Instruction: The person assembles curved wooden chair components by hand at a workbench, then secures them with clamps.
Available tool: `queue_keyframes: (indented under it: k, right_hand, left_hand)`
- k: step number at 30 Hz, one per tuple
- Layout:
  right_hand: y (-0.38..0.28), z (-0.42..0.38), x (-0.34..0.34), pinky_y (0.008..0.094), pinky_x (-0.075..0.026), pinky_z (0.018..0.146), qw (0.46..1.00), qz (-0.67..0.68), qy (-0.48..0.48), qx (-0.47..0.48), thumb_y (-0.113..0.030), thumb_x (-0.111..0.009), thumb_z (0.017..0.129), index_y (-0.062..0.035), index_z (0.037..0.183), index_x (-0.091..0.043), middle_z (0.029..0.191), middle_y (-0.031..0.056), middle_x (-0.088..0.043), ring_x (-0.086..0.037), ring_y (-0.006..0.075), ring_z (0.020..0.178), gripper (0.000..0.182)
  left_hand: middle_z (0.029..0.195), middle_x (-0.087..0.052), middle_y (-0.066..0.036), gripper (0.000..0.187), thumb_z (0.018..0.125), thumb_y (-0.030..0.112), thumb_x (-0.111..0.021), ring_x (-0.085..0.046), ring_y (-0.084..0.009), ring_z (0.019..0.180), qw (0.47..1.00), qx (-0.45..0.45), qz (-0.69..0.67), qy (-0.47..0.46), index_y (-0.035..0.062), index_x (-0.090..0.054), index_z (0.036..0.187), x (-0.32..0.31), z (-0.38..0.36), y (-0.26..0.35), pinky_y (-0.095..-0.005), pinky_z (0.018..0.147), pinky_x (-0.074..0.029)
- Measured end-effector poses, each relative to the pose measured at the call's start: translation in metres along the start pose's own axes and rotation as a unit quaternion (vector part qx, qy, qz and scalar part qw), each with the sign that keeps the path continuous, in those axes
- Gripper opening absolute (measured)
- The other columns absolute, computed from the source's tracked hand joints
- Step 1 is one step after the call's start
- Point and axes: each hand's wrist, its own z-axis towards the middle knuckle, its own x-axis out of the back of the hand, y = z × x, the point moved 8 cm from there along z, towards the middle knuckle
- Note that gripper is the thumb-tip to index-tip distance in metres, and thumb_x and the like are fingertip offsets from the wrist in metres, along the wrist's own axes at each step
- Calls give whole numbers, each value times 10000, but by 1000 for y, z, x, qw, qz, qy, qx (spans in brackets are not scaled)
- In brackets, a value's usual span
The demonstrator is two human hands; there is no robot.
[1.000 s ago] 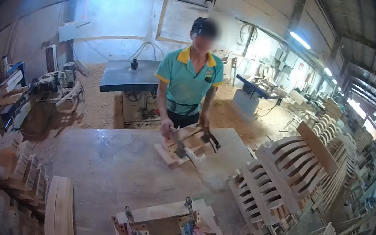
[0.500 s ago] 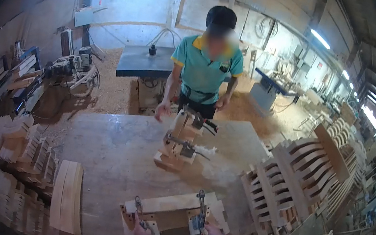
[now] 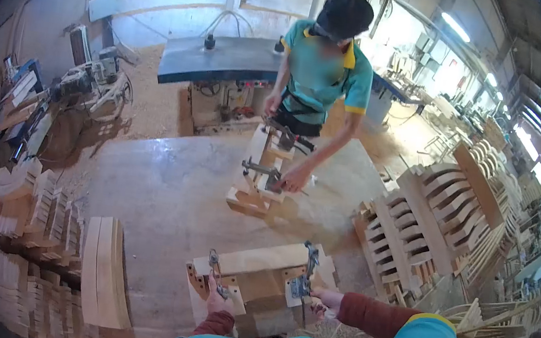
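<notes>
A wooden jig [image 3: 197, 286] lies on the near side of the table, with a pale wooden board [image 3: 262, 258] along its far edge. My left hand [image 3: 220, 303] is closed around the lower end of the left toggle clamp [image 3: 214, 264]. On the other side, my right hand [image 3: 327, 302] grips the handle end of the right toggle clamp [image 3: 307, 269]. Both clamps' upper ends reach over the board. The fingers are small in view and partly hidden.
Across the table [image 3: 172, 190] a co-worker [image 3: 327, 74] bends over a second clamp jig [image 3: 249, 200]. Curved wooden pieces [image 3: 108, 271] lie at left beside stacked wood parts [image 3: 13, 203]. A tall stack of curved slats [image 3: 413, 229] stands at right.
My view has shifted, and the near jig appears higher in it. Both my hands stay at the clamps. The co-worker has leaned in, one hand now reaching down to the far jig's clamp.
</notes>
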Motion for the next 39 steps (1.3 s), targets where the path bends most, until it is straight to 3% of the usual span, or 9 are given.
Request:
queue_keyframes:
  k: [3,4,7,10,15,21,32,33,39]
  right_hand:
    - [-20,-75,-52,305,-452,406,966,-192,15,171,-363,-451,888,-141,1119,-434,756,86,-559,-592,178,604,321]
    - [-29,-124,-68,346,-492,463,897,-381,154,164,-337,-457,888,-130,1146,-459,896,136,-610,-632,230,650,331]
    - [-68,-209,-111,335,-507,528,523,-599,395,460,-302,-472,879,-114,1138,-476,995,178,-608,-638,238,669,320]
    - [-33,-98,-139,316,-477,738,762,-371,35,529,-286,-474,867,-82,1146,-459,988,211,-590,-610,231,878,346]
    - [35,39,-211,422,-413,845,721,-570,47,391,-466,-284,921,-39,1120,-475,1021,227,-568,-536,408,958,509]
    - [47,128,-216,373,-494,631,856,-408,-20,318,-508,-286,907,4,964,-524,764,180,-603,-616,283,690,568]
    - [61,115,-217,344,-396,398,961,-179,92,192,-565,-255,890,-79,785,-462,584,90,-504,-478,195,432,539]
    - [63,63,-234,342,-376,397,983,-143,96,59,-574,-276,883,-87,770,-461,579,68,-494,-454,180,437,533]
    - [57,2,-255,340,-477,507,995,-82,-62,-12,-452,-408,898,-49,934,-532,741,102,-576,-550,181,542,423]
  left_hand:
    - [963,-579,-156,728,754,75,-532,-575,-315,857,1000,-22,10,-1,144,-185,1390,-1,3,-7,-347,767,-445]
    - [1017,-563,-168,678,785,130,-528,-563,-321,910,984,-179,-15,19,99,-202,1379,7,1,4,-366,798,-439]
    - [1129,-498,-157,585,819,252,-508,-492,-313,1025,959,-199,108,171,96,-285,1336,37,22,38,-390,868,-400]
    - [1217,-441,-133,529,855,335,-464,-433,-298,1113,947,-95,181,249,103,-334,1312,42,33,-23,-418,915,-362]
    - [1298,-388,-89,515,886,429,-399,-378,-273,1194,955,94,165,229,128,-358,1302,15,43,-124,-454,953,-310]
    - [1314,-377,-77,531,882,452,-396,-353,-264,1224,953,125,157,227,153,-333,1316,18,40,-99,-456,961,-285]
    - [1374,-299,-88,714,817,480,-466,-285,-243,1264,947,136,224,187,132,-203,1382,9,42,-89,-462,984,-212]
    - [1379,-289,-89,725,815,483,-468,-278,-237,1268,940,162,244,176,125,-196,1383,10,45,-90,-465,982,-211]
    - [1387,-267,-84,718,825,498,-445,-278,-230,1264,936,100,244,231,106,-198,1373,9,46,-86,-471,977,-200]
